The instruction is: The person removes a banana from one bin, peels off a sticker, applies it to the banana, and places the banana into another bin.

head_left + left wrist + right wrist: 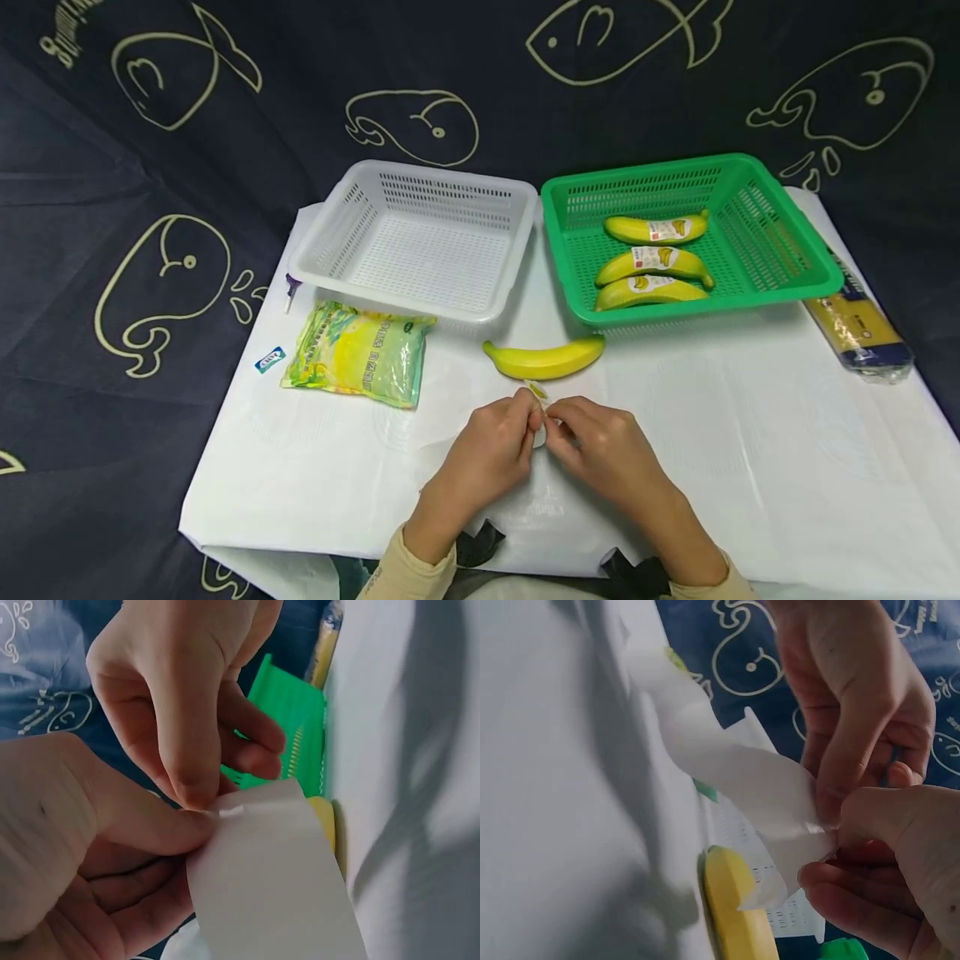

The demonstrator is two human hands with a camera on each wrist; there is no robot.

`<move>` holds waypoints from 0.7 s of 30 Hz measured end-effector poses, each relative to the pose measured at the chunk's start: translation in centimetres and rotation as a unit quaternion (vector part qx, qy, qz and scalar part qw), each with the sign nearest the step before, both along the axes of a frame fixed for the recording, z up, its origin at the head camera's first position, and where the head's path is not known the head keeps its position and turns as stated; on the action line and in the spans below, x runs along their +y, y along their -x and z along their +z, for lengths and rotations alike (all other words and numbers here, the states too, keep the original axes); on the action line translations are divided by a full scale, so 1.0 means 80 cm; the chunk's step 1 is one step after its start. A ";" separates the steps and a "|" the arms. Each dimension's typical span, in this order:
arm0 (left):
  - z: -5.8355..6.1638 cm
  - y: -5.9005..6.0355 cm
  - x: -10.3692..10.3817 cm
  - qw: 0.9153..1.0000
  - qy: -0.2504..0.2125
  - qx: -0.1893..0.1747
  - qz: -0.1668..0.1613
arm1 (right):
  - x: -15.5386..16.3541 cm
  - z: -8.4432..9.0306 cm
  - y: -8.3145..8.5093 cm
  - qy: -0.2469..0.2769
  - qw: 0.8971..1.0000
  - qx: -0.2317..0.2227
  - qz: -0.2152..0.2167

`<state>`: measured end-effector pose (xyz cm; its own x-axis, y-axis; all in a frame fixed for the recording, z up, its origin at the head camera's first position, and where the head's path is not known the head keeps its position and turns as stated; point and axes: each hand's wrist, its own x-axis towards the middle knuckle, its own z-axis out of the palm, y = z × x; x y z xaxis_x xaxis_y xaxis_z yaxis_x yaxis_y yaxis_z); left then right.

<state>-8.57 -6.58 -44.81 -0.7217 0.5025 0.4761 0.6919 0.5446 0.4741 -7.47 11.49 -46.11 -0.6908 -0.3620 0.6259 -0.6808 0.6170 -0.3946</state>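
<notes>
My left hand (pixel 527 414) and right hand (pixel 557 422) meet at the front middle of the white sheet. Both pinch a small strip of white label paper (pixel 538 398) between thumb and fingers. In the left wrist view the paper strip (pixel 262 877) hangs below the two thumbs. In the right wrist view the paper strip (pixel 735 772) curls away from the fingers. A bare yellow banana (pixel 545 358) lies on the sheet just beyond the hands. Three bananas with labels lie in the green basket (pixel 780 237).
An empty white basket (pixel 330 242) stands left of the green one. A green-yellow packet (pixel 360 354) lies in front of it, with a small blue-white tag (pixel 270 359) beside it. A pasta packet (pixel 858 325) lies at the sheet's right edge. Dark fish-print cloth surrounds everything.
</notes>
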 end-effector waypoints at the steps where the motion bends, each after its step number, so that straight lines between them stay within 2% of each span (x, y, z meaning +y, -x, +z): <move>1: 0.001 0.000 0.001 1.000 0.007 0.005 0.001 | -0.001 -0.001 0.000 -0.006 1.000 0.000 -0.004; 7: -0.002 -0.002 0.001 1.000 0.013 0.005 0.006 | -0.003 -0.005 -0.002 -0.016 1.000 -0.008 -0.017; 11: -0.006 -0.002 0.001 1.000 0.008 -0.003 0.007 | -0.004 -0.007 -0.002 -0.004 1.000 -0.005 -0.017; 15: -0.008 -0.002 -0.001 1.000 -0.006 -0.027 0.010 | -0.003 -0.008 -0.001 0.035 0.999 -0.016 -0.003; 21: -0.010 0.000 -0.005 0.996 -0.060 -0.058 0.018 | 0.002 -0.008 -0.001 0.105 0.990 -0.082 0.041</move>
